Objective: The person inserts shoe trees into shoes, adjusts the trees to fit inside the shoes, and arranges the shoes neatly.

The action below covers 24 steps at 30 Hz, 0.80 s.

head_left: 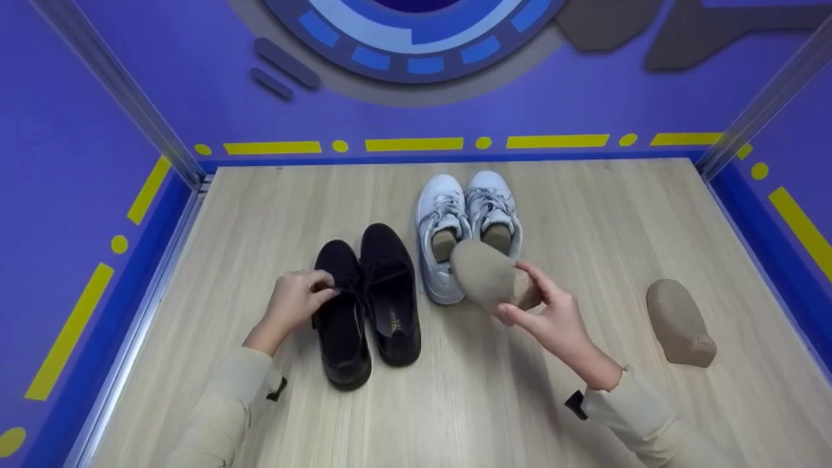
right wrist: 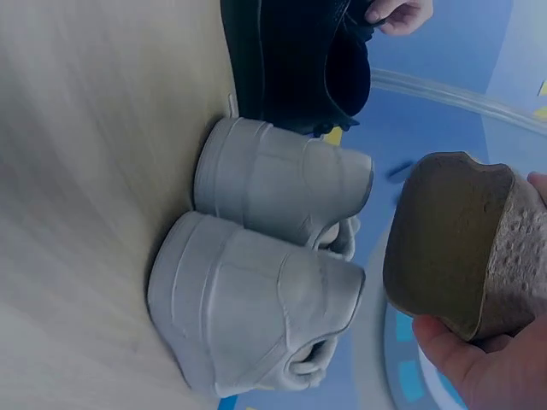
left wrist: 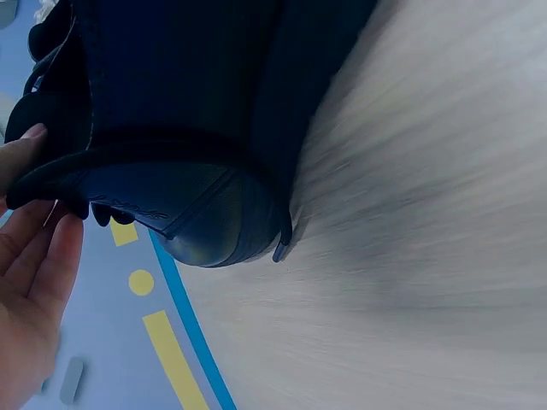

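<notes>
My left hand (head_left: 294, 300) pinches the tongue or lace area of the left black shoe (head_left: 346, 348); in the left wrist view, thumb and fingers (left wrist: 58, 260) meet at the opening's edge. Close beside it stands the other black shoe (head_left: 398, 325), its insole showing. My right hand (head_left: 552, 322) grips a brown molded-pulp shoe insert (head_left: 484, 276) by its narrower end, above the heels of the white sneakers (head_left: 445, 289). The insert's hollow underside (right wrist: 444, 239) shows in the right wrist view. Brown pieces (head_left: 444, 244) sit inside both sneakers.
Another molded-pulp insert (head_left: 679, 322) lies on the wooden board (head_left: 585, 214) at the right. Blue panels with yellow marks (head_left: 416, 144) wall the board at the back and both sides. Metal posts (head_left: 123, 84) stand at the back corners.
</notes>
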Motion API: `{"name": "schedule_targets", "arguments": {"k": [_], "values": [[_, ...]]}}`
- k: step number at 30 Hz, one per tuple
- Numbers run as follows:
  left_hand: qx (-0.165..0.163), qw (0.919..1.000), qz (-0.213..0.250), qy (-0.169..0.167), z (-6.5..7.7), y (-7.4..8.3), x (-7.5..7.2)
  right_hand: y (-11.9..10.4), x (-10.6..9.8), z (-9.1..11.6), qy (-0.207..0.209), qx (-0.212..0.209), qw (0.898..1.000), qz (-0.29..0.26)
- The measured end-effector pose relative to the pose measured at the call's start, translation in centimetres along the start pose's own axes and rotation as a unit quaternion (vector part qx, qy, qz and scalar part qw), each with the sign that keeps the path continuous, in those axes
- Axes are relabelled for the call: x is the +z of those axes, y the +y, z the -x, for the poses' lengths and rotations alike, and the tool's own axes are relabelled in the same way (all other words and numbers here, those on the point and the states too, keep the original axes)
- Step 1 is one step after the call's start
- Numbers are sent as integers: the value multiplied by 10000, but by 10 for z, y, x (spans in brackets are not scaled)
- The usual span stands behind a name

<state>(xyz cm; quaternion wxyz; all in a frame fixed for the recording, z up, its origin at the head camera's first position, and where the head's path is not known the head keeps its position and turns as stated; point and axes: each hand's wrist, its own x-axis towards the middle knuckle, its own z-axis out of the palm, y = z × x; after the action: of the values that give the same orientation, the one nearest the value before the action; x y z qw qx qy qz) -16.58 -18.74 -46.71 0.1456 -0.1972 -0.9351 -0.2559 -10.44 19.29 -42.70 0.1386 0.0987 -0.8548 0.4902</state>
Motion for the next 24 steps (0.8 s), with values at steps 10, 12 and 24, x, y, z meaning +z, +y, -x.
{"name": "schedule_targets", "arguments": {"k": [10, 12, 24], "values": [[120, 9996, 222, 142, 0, -4, 3, -12, 12, 0, -335, -376, 9987, -109], [148, 9995, 199, 177, 0, -4, 3, -15, 14, -1, -427, -368, 9983, -146], [71, 9997, 217, 93, 0, -2, 2, -30, 29, -1, -1024, -424, 9933, -326]]}}
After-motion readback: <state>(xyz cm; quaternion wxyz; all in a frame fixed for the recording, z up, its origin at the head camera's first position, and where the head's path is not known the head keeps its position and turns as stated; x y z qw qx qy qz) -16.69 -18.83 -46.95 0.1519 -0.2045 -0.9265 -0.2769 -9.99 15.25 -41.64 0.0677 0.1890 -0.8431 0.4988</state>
